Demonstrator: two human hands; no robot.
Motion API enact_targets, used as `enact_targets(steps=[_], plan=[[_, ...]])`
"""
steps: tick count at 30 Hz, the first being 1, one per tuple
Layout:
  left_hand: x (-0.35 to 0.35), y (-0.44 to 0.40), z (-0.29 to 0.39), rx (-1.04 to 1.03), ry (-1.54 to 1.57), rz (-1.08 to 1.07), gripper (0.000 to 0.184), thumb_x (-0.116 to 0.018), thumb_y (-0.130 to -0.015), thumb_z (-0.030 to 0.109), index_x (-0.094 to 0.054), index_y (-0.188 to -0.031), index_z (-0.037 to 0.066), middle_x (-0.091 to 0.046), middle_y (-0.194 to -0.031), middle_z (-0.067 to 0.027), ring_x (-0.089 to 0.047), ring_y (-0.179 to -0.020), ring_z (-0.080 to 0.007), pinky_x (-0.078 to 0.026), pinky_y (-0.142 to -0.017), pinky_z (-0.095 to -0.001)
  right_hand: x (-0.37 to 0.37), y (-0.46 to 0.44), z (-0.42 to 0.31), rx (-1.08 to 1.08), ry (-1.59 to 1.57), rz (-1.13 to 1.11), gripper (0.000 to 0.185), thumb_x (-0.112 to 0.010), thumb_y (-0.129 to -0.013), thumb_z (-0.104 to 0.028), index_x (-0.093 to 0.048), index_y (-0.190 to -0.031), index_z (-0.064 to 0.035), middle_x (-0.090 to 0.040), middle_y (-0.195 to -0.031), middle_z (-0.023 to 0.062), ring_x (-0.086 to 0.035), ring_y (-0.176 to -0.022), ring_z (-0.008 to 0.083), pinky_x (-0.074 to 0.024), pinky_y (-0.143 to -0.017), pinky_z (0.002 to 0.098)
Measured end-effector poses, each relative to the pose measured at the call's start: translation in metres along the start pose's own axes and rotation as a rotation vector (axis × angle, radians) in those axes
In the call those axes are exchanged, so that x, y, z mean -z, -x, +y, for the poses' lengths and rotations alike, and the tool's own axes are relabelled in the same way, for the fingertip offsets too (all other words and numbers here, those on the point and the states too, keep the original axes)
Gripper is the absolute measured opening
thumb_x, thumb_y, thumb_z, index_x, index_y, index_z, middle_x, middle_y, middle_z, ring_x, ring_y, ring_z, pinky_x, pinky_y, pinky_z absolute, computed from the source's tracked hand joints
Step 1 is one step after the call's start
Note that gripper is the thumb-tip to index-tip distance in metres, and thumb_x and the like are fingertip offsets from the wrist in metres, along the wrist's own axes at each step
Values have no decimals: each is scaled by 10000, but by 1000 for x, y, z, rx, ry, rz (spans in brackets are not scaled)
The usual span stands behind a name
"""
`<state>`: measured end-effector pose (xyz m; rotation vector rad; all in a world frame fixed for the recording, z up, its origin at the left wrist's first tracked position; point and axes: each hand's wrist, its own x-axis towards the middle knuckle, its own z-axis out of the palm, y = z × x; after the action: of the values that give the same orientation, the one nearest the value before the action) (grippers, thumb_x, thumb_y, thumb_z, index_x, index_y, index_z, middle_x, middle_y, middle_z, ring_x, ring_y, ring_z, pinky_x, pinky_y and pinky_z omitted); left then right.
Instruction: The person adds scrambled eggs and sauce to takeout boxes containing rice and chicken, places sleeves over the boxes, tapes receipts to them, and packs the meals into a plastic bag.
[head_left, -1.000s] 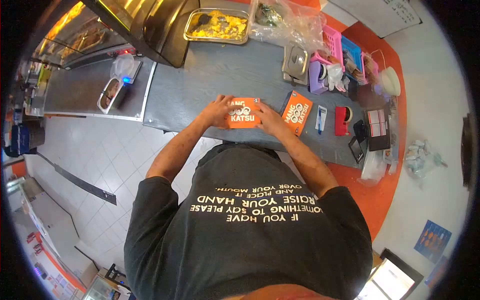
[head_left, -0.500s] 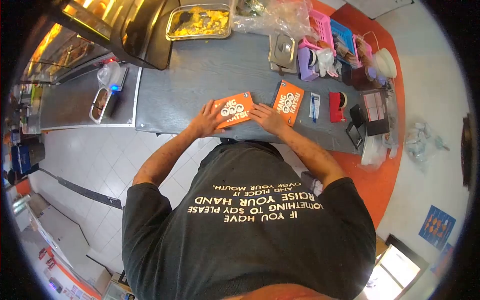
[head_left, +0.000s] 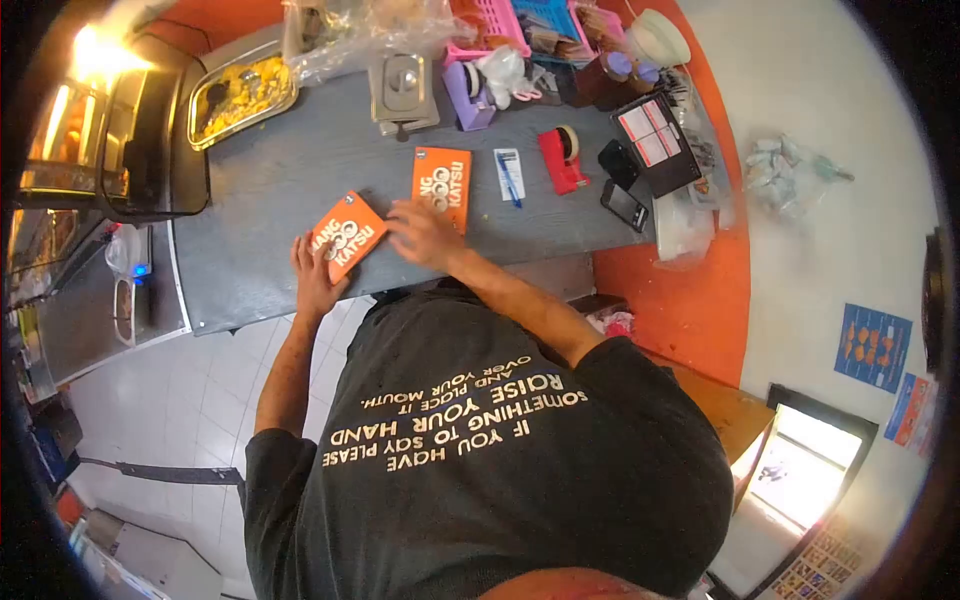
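An orange box [head_left: 347,238] with "MANG KATSU" lettering lies tilted near the front edge of the grey counter. My left hand [head_left: 319,275] holds its left side, with fingers over the top and the thumb low at the near edge. My right hand [head_left: 425,238] is at the box's right corner, fingers slightly bent and apart; whether they touch it I cannot tell. Just beyond that hand lies a second orange box [head_left: 443,180], its lower part partly covered by the hand.
Right of the boxes are a pen on a paper slip [head_left: 508,178], a red tape dispenser [head_left: 563,160], a phone [head_left: 625,205] and a dark folder [head_left: 657,145]. Behind stand a lidded steel pan [head_left: 403,90], a purple tape dispenser [head_left: 468,97] and a tray of yellow food [head_left: 243,98]. A lit display case [head_left: 110,130] is at left.
The view has swung right, shifting the counter leftward in the picture. The left box is now turned at a steeper angle, and my right hand has come off its face to the corner.
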<state>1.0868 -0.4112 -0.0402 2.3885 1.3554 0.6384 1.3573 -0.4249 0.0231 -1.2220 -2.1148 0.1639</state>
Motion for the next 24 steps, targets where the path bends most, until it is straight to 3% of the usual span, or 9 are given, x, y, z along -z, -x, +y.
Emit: enact_targets(steps=[2,3,5,8,9,11,18,22,24], plan=[[3,-7,6,14,-59,-38,701,-738,-633,369,-485,-1225,91,-284,-1400,-248,-235,-1291,-456,-255,-1050,-537,33,23,43,-291,-125,214,189,-627,-755,-151,-630,-897,-25,-591,-983,136,-543,-982,302,-420,-857,436],[4,-10,11,27,-118,-83,710,-729,-644,391,-476,-1237,92,-278,-1402,-251,-232,-1287,-456,-269,-1043,-536,43,40,81,-344,86,371,150,-667,-739,-143,-624,-862,-68,-598,-868,115,-546,-837,309,-402,-756,427],[3,-20,21,68,-118,-126,709,-710,-669,383,-451,-1261,91,-277,-1409,-250,-220,-1295,-458,-212,-1065,-538,108,63,126,-507,283,613,118,-621,-788,-181,-619,-848,-79,-601,-823,96,-543,-832,310,-391,-741,434],[-2,-28,41,108,-159,-90,749,-767,-637,392,-481,-1293,173,-278,-1409,-250,-224,-1293,-432,-227,-1056,-516,152,130,204,-1125,690,366,241,-609,-822,-336,-661,-981,-161,-594,-953,95,-534,-792,274,-421,-756,386],[-5,-31,44,108,-164,-87,749,-767,-637,392,-481,-1293,173,-278,-1409,-250,-224,-1293,-432,-227,-1056,-516,164,143,225,-1123,685,369,241,-609,-822,-336,-661,-981,-161,-594,-953,95,-534,-792,274,-421,-756,386],[-16,-32,48,97,-165,25,793,-783,-614,442,-483,-1312,217,-266,-1404,-261,-245,-1254,-453,-246,-1044,-527,183,155,249,-1605,-467,55,285,-609,-832,-411,-664,-1028,-212,-578,-1016,53,-512,-777,195,-444,-719,332],[-38,-28,64,266,-184,91,764,-806,-606,328,-502,-1303,249,-232,-1423,-240,-210,-1284,-420,-234,-1057,-515,184,187,261,-1311,-1130,165,207,-699,-794,-232,-661,-958,-113,-617,-943,39,-545,-768,135,-454,-674,295],[-37,-29,66,329,-126,56,782,-814,-588,291,-501,-1303,246,-240,-1417,-239,-223,-1277,-422,-238,-1055,-509,181,216,256,-1127,-1178,246,161,-708,-781,-176,-654,-909,-94,-623,-887,47,-581,-770,129,-466,-676,297],[-35,-30,67,333,-131,44,808,-825,-562,276,-494,-1298,241,-259,-1409,-234,-245,-1272,-421,-242,-1050,-509,173,228,263,-1167,-441,-83,124,-689,-795,-170,-640,-858,-74,-623,-879,65,-592,-759,141,-475,-646,311]])
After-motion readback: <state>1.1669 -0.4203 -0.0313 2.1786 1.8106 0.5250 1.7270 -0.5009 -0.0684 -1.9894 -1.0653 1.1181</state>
